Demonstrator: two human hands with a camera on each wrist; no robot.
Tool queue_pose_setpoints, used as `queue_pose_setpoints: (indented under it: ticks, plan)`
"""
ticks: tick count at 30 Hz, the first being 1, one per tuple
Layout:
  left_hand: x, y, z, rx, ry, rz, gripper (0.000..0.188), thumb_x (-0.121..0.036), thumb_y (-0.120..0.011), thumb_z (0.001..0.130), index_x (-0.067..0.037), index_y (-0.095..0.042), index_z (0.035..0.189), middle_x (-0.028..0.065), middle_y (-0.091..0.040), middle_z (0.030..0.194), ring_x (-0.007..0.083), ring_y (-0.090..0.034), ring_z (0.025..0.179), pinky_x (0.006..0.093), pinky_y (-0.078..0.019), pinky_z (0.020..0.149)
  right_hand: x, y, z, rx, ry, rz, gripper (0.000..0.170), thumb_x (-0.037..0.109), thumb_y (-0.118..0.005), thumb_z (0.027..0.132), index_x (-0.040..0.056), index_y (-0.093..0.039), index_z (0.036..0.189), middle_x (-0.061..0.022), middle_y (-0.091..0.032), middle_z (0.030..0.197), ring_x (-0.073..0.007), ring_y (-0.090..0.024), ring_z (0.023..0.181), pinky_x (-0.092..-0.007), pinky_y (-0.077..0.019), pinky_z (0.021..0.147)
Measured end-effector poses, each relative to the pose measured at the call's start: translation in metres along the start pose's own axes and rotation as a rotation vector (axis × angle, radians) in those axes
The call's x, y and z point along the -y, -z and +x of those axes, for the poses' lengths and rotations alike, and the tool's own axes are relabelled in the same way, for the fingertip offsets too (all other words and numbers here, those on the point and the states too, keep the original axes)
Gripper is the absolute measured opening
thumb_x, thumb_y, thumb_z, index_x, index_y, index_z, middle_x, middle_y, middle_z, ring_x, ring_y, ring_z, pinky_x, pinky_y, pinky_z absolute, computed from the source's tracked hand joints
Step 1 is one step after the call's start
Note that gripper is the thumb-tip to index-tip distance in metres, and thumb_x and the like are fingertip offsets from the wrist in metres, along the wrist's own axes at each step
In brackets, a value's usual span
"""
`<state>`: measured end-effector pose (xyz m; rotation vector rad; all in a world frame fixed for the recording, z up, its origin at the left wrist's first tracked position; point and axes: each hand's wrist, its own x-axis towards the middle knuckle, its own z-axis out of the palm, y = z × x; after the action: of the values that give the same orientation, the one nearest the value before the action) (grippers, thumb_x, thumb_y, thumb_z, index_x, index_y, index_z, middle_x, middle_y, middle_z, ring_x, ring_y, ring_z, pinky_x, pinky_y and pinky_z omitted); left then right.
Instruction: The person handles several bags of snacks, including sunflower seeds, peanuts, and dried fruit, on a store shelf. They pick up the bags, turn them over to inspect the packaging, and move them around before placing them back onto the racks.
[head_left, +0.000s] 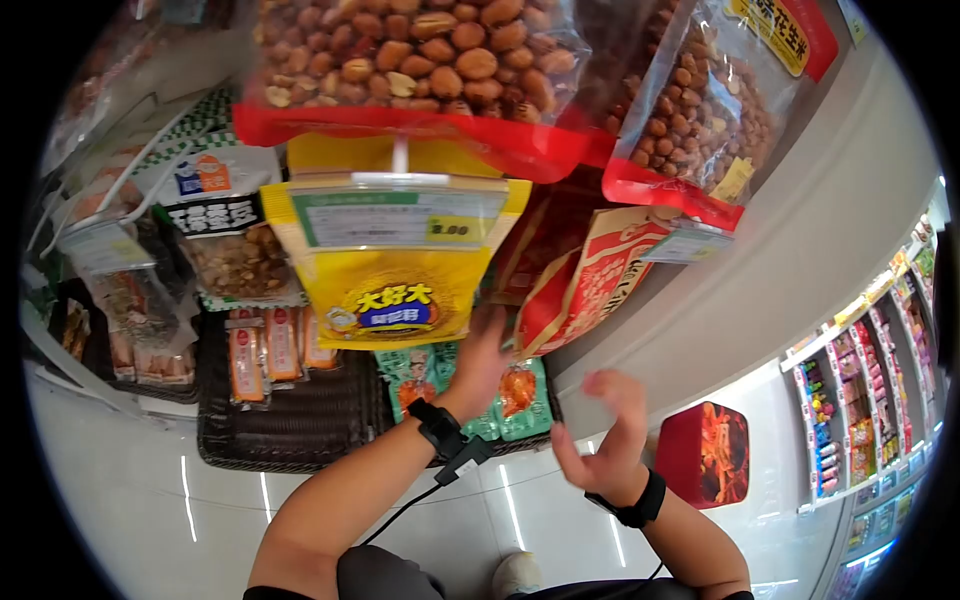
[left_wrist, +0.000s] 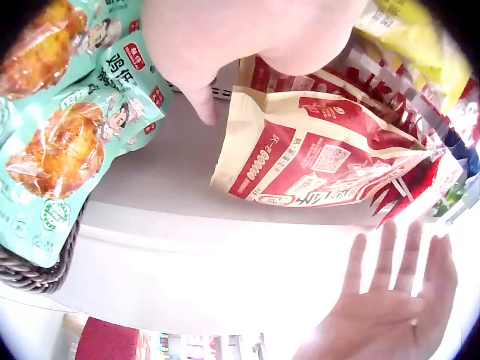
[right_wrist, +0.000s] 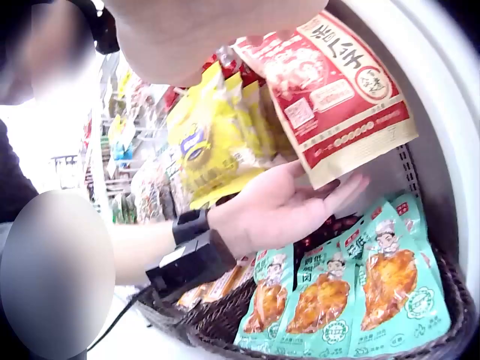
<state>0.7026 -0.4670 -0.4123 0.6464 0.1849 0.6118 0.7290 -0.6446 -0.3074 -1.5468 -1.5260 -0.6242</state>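
Note:
A red and cream bag [head_left: 590,280] hangs by the shelf wall, its lower edge just above my left hand [head_left: 478,370]. In the right wrist view, the left hand [right_wrist: 277,210] has its palm up and fingers extended beneath the bag [right_wrist: 337,97]; whether it touches the bag I cannot tell. The left hand [left_wrist: 247,34] partly covers the left wrist view beside the bag [left_wrist: 315,150]. My right hand [head_left: 610,435] is raised to the right of the bag, fingers spread and holding nothing; the left wrist view shows its palm [left_wrist: 390,307]. Green chicken packets [right_wrist: 386,281] lie below the left hand.
Yellow bags [head_left: 390,270] hang left of the red and cream bag, with large peanut bags [head_left: 430,60] above. A dark woven basket [head_left: 320,425] stands below, holding orange packets [head_left: 280,345]. A red box [head_left: 703,455] and stocked shelves [head_left: 870,390] are at the right.

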Motion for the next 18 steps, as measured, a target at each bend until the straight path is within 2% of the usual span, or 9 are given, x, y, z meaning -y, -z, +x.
queue_pose_setpoints:
  ticks: [1,3,5,7,9,11,12,14,18]
  plan:
    - [0.04,0.044,0.02,0.12,-0.322,0.476,0.048,-0.024,-0.054,0.103,-0.008,-0.037,0.144,0.0113,-0.044,0.142,0.026,-0.05,0.13,0.0431,-0.0458,0.107,0.006,-0.003,-0.003,0.069,0.135,0.088,0.054,0.008,-0.082,0.067,-0.0001,-0.057,0.114,-0.0144,-0.062,0.106,-0.0303,-0.062,0.096,-0.0437,-0.0494,0.083]
    - [0.011,0.01,-0.014,-0.106,0.008,-0.018,0.036,-0.016,-0.049,0.104,-0.003,-0.042,0.137,0.0119,-0.049,0.135,0.0269,-0.055,0.123,0.0395,-0.0482,0.106,0.025,-0.016,-0.008,0.167,0.318,0.2,0.03,0.006,-0.079,0.064,0.009,-0.067,0.091,-0.001,-0.064,0.08,-0.0198,-0.063,0.07,-0.031,-0.0507,0.06]
    - [0.003,0.017,-0.035,-0.084,0.048,0.006,0.041,-0.012,-0.05,0.103,-0.002,-0.039,0.141,0.0132,-0.049,0.136,0.0297,-0.055,0.123,0.04,-0.0473,0.107,0.043,-0.022,-0.009,0.265,0.432,0.318,0.025,0.006,-0.075,0.067,0.0112,-0.069,0.091,0.0003,-0.061,0.076,-0.0171,-0.06,0.068,-0.0272,-0.0502,0.059]
    - [-0.016,0.025,-0.068,-0.108,0.055,0.104,0.042,-0.011,-0.053,0.102,-0.003,-0.04,0.141,0.0131,-0.05,0.136,0.0264,-0.055,0.124,0.0388,-0.0469,0.107,0.056,-0.037,-0.014,0.279,0.494,0.457,0.024,0.006,-0.074,0.069,0.0116,-0.069,0.092,0.0009,-0.059,0.075,-0.0161,-0.059,0.065,-0.0261,-0.0498,0.058]
    - [-0.031,0.046,-0.104,-0.067,0.159,0.32,0.04,-0.011,-0.055,0.101,-0.002,-0.045,0.138,0.0111,-0.053,0.134,0.0223,-0.056,0.124,0.0364,-0.048,0.105,0.067,-0.051,-0.021,0.296,0.555,0.582,0.024,0.005,-0.072,0.07,0.012,-0.07,0.093,0.0014,-0.058,0.073,-0.0151,-0.057,0.063,-0.0251,-0.0494,0.057]
    - [-0.068,0.068,-0.148,-0.063,0.179,0.521,0.035,-0.008,-0.055,0.1,-0.002,-0.049,0.134,0.0095,-0.056,0.132,0.019,-0.057,0.123,0.0336,-0.0493,0.101,0.074,-0.071,-0.027,0.34,0.555,0.686,0.024,0.005,-0.071,0.072,0.0107,-0.071,0.095,0.002,-0.056,0.071,-0.0136,-0.054,0.06,-0.0251,-0.049,0.055]
    - [-0.085,0.093,-0.17,-0.009,0.11,0.679,0.033,-0.004,-0.054,0.1,-0.002,-0.052,0.133,0.0086,-0.058,0.13,0.0188,-0.06,0.119,0.0316,-0.0505,0.098,0.078,-0.084,-0.028,0.308,0.535,0.709,0.023,0.006,-0.072,0.072,0.0097,-0.07,0.094,0.0019,-0.055,0.07,-0.0134,-0.054,0.058,-0.025,-0.0477,0.053]
    - [-0.138,0.121,-0.214,-0.142,0.119,0.834,0.032,-0.002,-0.055,0.1,-0.002,-0.053,0.131,0.0078,-0.062,0.123,0.0177,-0.062,0.115,0.0301,-0.0511,0.097,0.083,-0.107,-0.024,0.308,0.535,0.755,0.023,0.006,-0.072,0.071,0.0094,-0.07,0.094,0.0018,-0.055,0.069,-0.0134,-0.054,0.058,-0.025,-0.0471,0.053]
    - [-0.246,0.167,-0.291,-0.429,-0.111,1.022,0.026,-0.002,-0.05,0.101,-0.002,-0.054,0.127,0.008,-0.062,0.12,0.0174,-0.062,0.113,0.031,-0.0512,0.095,0.088,-0.14,-0.008,0.349,0.578,0.774,0.019,0.007,-0.073,0.071,0.0094,-0.07,0.09,0.0013,-0.056,0.07,-0.0138,-0.055,0.057,-0.0253,-0.0439,0.05]
